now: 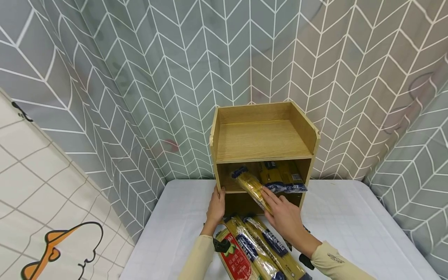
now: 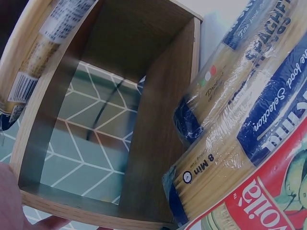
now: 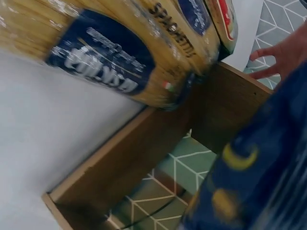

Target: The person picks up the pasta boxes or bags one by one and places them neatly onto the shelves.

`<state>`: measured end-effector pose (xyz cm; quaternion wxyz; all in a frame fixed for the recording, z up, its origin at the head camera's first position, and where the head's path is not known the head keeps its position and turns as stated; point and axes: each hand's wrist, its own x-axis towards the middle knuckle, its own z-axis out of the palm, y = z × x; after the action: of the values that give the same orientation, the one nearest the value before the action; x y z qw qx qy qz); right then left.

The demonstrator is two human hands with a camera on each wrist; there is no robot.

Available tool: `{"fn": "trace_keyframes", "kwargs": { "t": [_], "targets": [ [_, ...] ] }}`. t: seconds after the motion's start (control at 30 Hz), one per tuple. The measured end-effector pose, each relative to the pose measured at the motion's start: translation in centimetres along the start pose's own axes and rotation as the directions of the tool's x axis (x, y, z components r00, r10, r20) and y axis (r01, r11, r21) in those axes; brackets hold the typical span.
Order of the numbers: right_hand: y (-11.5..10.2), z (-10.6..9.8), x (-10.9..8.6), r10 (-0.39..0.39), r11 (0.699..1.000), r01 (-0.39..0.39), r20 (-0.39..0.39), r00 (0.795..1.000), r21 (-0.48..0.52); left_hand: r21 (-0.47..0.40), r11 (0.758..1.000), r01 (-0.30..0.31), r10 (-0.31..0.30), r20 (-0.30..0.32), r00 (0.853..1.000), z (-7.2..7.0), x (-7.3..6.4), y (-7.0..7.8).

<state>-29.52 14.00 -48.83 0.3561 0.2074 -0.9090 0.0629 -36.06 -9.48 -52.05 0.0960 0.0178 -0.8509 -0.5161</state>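
A small wooden shelf unit (image 1: 266,140) stands on the table. My left hand (image 1: 216,206) holds the front edge of its left side panel, with fingers along the outside. My right hand (image 1: 285,216) grips a clear-wrapped spaghetti pack (image 1: 250,186) with blue ends. That pack slants, its far end inside the upper compartment and its near end hanging out over the middle board. Two more spaghetti packs (image 1: 271,177) lie at the right of that compartment. In the right wrist view, the held pack's blue wrapper (image 3: 259,163) fills the near right side.
In front of the unit lie several pasta packs (image 1: 259,241), one with a red label (image 1: 238,256). The lower compartment (image 2: 158,124) has an open back, showing the patterned curtain (image 1: 189,77). White cloth (image 1: 350,221) covers the table.
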Motion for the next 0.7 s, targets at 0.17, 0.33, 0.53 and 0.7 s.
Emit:
{"fn": "trace_keyframes", "kwargs": {
  "t": [0.17, 0.33, 0.53, 0.7],
  "targets": [
    [-0.4, 0.1, 1.6, 0.042, 0.999, -0.042, 0.060, 0.997, 0.006, 0.014, 1.000, 0.002, -0.002, -0.002, 1.000, -0.1, 0.0, -0.1],
    [-0.8, 0.6, 2.7, 0.053, 0.999, -0.053, 0.102, 0.993, 0.004, 0.019, 1.000, 0.005, -0.005, -0.007, 1.000, 0.1, 0.0, -0.4],
    [-1.0, 1.1, 3.1, 0.046, 0.999, -0.045, 0.100, 0.994, -0.005, 0.011, 1.000, 0.006, -0.006, 0.000, 1.000, 0.1, 0.0, -0.6],
    [-1.3, 1.2, 4.0, 0.079, 0.997, -0.081, 0.096, 0.992, 0.014, 0.017, 1.000, 0.003, -0.003, -0.008, 1.000, 0.0, 0.1, -0.4]
  ]
}}
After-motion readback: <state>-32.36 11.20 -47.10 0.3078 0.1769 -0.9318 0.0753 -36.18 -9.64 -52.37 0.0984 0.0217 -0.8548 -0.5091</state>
